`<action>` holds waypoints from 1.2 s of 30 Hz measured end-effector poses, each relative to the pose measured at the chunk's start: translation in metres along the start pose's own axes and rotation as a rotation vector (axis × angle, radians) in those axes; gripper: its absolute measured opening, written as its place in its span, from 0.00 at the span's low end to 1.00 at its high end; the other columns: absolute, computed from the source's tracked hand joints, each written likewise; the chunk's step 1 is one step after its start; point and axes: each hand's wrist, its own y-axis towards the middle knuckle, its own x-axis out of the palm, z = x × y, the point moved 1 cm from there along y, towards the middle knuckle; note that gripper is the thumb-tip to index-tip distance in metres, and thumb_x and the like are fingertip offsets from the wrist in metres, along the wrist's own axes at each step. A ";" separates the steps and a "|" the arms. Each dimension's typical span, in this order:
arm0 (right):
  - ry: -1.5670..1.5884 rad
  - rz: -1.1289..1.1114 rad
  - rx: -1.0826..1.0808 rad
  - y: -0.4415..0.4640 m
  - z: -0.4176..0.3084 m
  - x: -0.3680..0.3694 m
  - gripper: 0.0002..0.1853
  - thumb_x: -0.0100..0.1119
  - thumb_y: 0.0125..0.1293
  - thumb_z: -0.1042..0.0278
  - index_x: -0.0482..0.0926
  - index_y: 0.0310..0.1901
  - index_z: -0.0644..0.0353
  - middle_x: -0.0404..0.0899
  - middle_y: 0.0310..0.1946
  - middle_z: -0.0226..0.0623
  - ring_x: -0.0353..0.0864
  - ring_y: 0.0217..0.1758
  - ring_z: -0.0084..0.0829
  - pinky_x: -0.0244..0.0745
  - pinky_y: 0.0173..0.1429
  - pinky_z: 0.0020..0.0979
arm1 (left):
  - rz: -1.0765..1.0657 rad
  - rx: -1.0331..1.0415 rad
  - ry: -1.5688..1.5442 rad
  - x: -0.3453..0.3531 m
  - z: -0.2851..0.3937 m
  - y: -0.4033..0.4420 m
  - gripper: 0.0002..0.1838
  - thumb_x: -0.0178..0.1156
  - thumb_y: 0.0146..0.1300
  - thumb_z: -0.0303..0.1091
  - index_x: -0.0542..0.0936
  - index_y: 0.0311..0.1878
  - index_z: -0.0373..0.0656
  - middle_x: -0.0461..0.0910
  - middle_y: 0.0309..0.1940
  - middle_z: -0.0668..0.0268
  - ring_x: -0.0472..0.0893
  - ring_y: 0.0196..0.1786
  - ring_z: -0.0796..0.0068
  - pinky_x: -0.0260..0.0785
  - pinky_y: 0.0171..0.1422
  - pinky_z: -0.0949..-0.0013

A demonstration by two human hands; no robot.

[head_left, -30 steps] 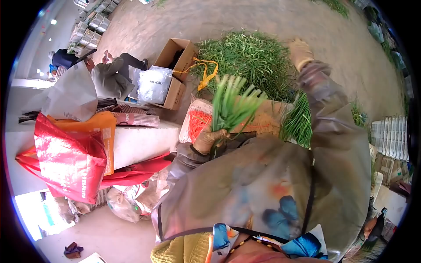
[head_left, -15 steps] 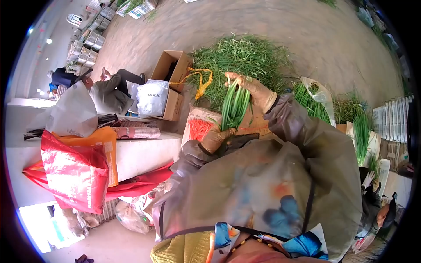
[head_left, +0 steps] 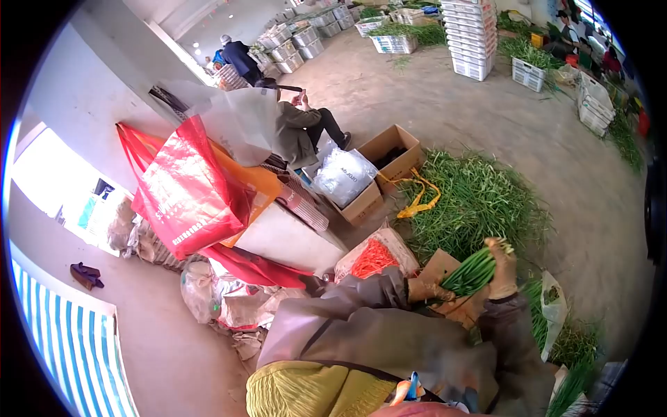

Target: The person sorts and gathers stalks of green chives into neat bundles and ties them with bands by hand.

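A bunch of green stalks with pale ends, like chives or scallions, lies across between my two hands. My right hand, seemingly in a tan glove, is closed around the pale end at the upper right. At the leafy end, my left hand grips the bunch from the left; part of its fingers is hidden. Under the bunch shows a brown cardboard surface. Just left of it, red-orange strips sit in an open pale sack. Beyond my hands spreads a large heap of loose greens.
Yellow strapping trails over the heap's edge beside a cardboard box. A red bag rests on a white ledge at left. A seated person is behind it. Stacked white crates stand farther back.
My view has swung left and up, showing more of the room. The bunch, upright before, now lies slanted toward the right, still between both hands.
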 end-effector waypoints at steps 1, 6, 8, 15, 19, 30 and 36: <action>-0.059 -0.020 -0.132 0.010 -0.004 -0.008 0.17 0.57 0.60 0.52 0.78 0.38 0.59 0.73 0.31 0.24 0.69 0.35 0.21 0.64 0.41 0.30 | -0.018 0.047 0.032 -0.002 0.010 0.010 0.20 0.62 0.57 0.40 0.73 0.50 0.42 0.75 0.43 0.66 0.70 0.47 0.80 0.66 0.45 0.74; -0.329 0.298 -0.478 0.054 -0.093 -0.067 0.16 0.54 0.63 0.54 0.77 0.40 0.60 0.76 0.34 0.28 0.71 0.36 0.22 0.66 0.43 0.26 | 0.172 0.365 0.144 -0.040 0.053 0.060 0.32 0.62 0.57 0.41 0.63 0.62 0.40 0.69 0.55 0.60 0.65 0.59 0.72 0.58 0.62 0.70; -0.405 0.343 -0.588 0.090 -0.099 -0.100 0.15 0.53 0.64 0.57 0.77 0.41 0.61 0.76 0.35 0.29 0.72 0.37 0.23 0.66 0.44 0.26 | 0.537 0.405 0.431 -0.099 0.043 0.069 0.32 0.61 0.58 0.39 0.62 0.63 0.41 0.67 0.56 0.60 0.65 0.60 0.71 0.58 0.63 0.70; -1.170 0.097 -0.784 0.082 -0.099 -0.074 0.05 0.52 0.64 0.67 0.76 0.35 0.58 0.78 0.40 0.35 0.76 0.43 0.27 0.70 0.46 0.28 | 0.717 0.279 0.473 -0.122 0.022 0.023 0.25 0.58 0.60 0.34 0.65 0.60 0.41 0.66 0.56 0.61 0.67 0.57 0.72 0.60 0.61 0.70; -0.465 -0.551 -0.178 0.063 -0.034 -0.009 0.11 0.56 0.62 0.62 0.77 0.36 0.62 0.79 0.36 0.35 0.77 0.37 0.27 0.72 0.42 0.28 | 0.408 0.430 0.378 -0.066 0.072 0.030 0.27 0.59 0.60 0.34 0.63 0.60 0.40 0.64 0.60 0.62 0.65 0.59 0.69 0.57 0.63 0.69; 0.057 -0.276 0.239 0.027 0.065 0.022 0.09 0.59 0.60 0.61 0.76 0.35 0.57 0.74 0.32 0.33 0.73 0.35 0.29 0.72 0.43 0.33 | 0.029 0.188 -0.347 -0.038 -0.039 0.066 0.19 0.62 0.56 0.36 0.73 0.48 0.38 0.78 0.31 0.66 0.78 0.33 0.77 0.70 0.40 0.75; 0.158 -0.045 0.113 0.056 0.082 -0.029 0.09 0.55 0.61 0.64 0.77 0.35 0.61 0.73 0.27 0.32 0.69 0.26 0.22 0.69 0.33 0.27 | 0.073 -0.358 -0.207 -0.023 -0.010 0.047 0.07 0.59 0.58 0.32 0.76 0.35 0.39 0.79 0.27 0.63 0.77 0.25 0.79 0.71 0.26 0.76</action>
